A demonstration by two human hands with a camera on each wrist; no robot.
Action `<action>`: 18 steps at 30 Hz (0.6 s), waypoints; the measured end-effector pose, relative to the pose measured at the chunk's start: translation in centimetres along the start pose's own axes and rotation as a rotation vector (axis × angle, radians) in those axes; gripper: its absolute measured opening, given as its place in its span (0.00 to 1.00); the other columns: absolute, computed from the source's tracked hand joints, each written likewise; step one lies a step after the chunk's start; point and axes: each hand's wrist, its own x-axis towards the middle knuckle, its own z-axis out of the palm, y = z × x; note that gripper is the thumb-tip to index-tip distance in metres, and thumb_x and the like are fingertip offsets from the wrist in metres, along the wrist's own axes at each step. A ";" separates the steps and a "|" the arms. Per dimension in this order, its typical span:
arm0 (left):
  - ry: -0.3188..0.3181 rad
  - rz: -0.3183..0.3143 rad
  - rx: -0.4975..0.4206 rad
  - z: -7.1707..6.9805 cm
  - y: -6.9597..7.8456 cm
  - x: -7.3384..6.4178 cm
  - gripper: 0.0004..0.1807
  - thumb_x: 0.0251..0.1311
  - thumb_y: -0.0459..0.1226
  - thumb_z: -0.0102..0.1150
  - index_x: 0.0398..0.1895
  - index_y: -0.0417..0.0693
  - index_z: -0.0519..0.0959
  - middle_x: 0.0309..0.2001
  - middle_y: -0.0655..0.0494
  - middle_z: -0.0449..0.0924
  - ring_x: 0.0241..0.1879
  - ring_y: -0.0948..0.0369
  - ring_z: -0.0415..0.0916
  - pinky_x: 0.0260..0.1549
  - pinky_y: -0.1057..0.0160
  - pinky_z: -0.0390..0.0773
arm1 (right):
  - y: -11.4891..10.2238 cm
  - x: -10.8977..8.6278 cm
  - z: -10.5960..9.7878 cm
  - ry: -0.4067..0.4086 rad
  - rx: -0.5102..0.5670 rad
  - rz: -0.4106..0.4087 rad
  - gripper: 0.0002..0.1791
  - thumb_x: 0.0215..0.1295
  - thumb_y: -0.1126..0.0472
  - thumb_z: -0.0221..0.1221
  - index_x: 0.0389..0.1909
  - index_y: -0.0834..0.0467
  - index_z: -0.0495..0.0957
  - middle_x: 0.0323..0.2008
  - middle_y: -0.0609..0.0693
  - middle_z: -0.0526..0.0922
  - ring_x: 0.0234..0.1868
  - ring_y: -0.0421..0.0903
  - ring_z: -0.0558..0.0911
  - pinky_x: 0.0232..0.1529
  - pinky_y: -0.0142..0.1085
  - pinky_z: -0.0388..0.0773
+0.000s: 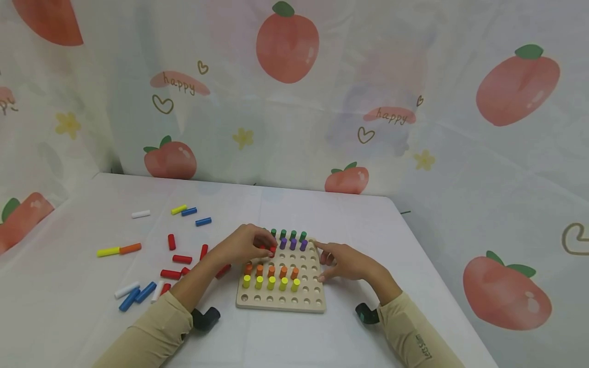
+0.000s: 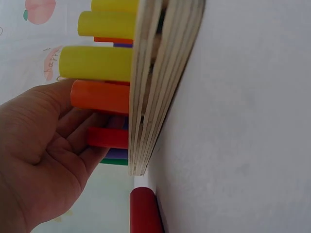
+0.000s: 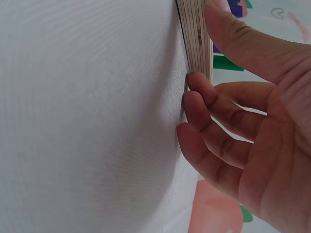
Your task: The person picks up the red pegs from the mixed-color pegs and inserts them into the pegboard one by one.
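A wooden pegboard point(image 1: 280, 305) lies on the table, with rows of yellow pegs point(image 1: 271, 283), orange pegs point(image 1: 271, 271), purple pegs point(image 1: 293, 244) and green pegs point(image 1: 293, 234) standing in it. My left hand point(image 1: 246, 243) reaches over the board's left side and pinches a red peg point(image 1: 273, 251) at the holes. Another red peg point(image 2: 108, 138) stands in the board just in front of those fingers in the left wrist view. My right hand point(image 1: 344, 261) rests at the board's right edge, thumb and fingertips touching it, the other fingers loosely bent near the tabletop point(image 3: 97, 121).
Left of the board lie several loose red pegs point(image 1: 182, 259), blue pegs point(image 1: 146, 291) and white pegs point(image 1: 127, 290). A yellow peg point(image 1: 108, 251) and an orange peg point(image 1: 131, 248) lie end to end. A peach-print cloth point(image 1: 285, 128) hangs behind the table.
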 end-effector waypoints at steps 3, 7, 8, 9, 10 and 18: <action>-0.024 -0.002 -0.009 -0.3 -0.1 0.0 0.12 0.64 0.33 0.71 0.50 0.49 0.87 0.44 0.63 0.86 0.46 0.62 0.82 0.52 0.58 0.82 | 0.1 0.0 0.0 -0.001 0.000 0.000 0.52 0.57 0.57 0.77 0.79 0.60 0.61 0.41 0.46 0.76 0.45 0.46 0.75 0.47 0.41 0.76; -0.067 0.012 -0.041 -1.1 -0.3 -0.1 0.12 0.65 0.31 0.70 0.51 0.48 0.87 0.45 0.61 0.87 0.47 0.61 0.83 0.51 0.58 0.82 | 0.2 0.1 0.0 -0.002 -0.002 0.003 0.52 0.56 0.56 0.77 0.79 0.60 0.61 0.41 0.45 0.76 0.45 0.46 0.75 0.47 0.40 0.76; -0.078 0.015 -0.048 -1.4 -0.3 -0.1 0.12 0.65 0.32 0.70 0.51 0.48 0.87 0.45 0.61 0.87 0.47 0.61 0.84 0.52 0.58 0.82 | 0.2 0.1 0.0 -0.002 -0.002 0.003 0.52 0.56 0.56 0.77 0.79 0.60 0.61 0.41 0.45 0.76 0.45 0.46 0.75 0.47 0.40 0.76; -0.089 0.016 -0.054 -1.6 -0.3 -0.2 0.12 0.65 0.32 0.70 0.50 0.48 0.87 0.45 0.60 0.87 0.47 0.61 0.84 0.52 0.58 0.82 | 0.2 0.1 0.1 -0.002 -0.002 0.002 0.52 0.56 0.56 0.77 0.79 0.60 0.61 0.41 0.45 0.76 0.45 0.46 0.75 0.47 0.40 0.76; -0.098 0.017 -0.057 -1.9 -0.4 -0.3 0.12 0.65 0.32 0.70 0.50 0.48 0.87 0.45 0.59 0.87 0.47 0.61 0.84 0.52 0.58 0.82 | 0.2 0.1 0.1 -0.001 0.000 0.001 0.52 0.56 0.56 0.77 0.79 0.60 0.61 0.41 0.45 0.76 0.45 0.46 0.75 0.47 0.40 0.76; -0.130 -0.015 -0.106 -3.7 -1.0 -0.9 0.13 0.66 0.31 0.69 0.52 0.45 0.86 0.48 0.55 0.87 0.50 0.59 0.85 0.50 0.58 0.83 | 0.1 0.1 0.1 0.000 0.000 0.002 0.51 0.57 0.57 0.77 0.79 0.60 0.61 0.42 0.45 0.77 0.46 0.46 0.75 0.48 0.40 0.77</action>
